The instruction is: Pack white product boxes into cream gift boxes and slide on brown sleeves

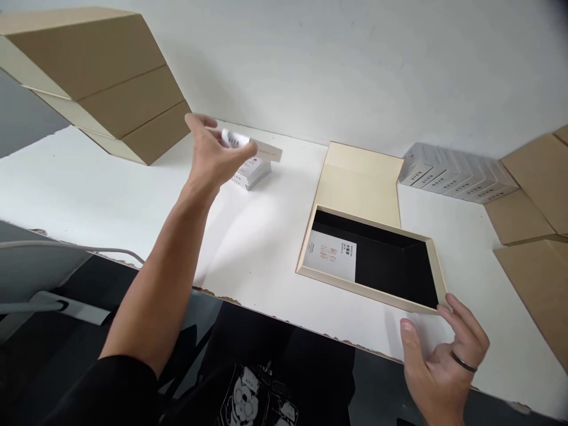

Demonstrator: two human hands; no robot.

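Observation:
My left hand [215, 157] reaches across the white table and pinches a small white packet [236, 139] above a small white box [252, 173]. An open beige gift box [306, 260] with a black inside lies in the middle, its lid folded back. One small white box [332, 255] lies in its left half. My right hand [444, 361], with a ring on one finger, is spread open and its fingertips touch the gift box's near right corner.
A slanted stack of closed beige boxes [102, 83] stands at the far left. A row of small white boxes [457, 174] lies at the far right, beside flat brown cardboard pieces [532, 225]. The table's ragged front edge [266, 310] runs before me.

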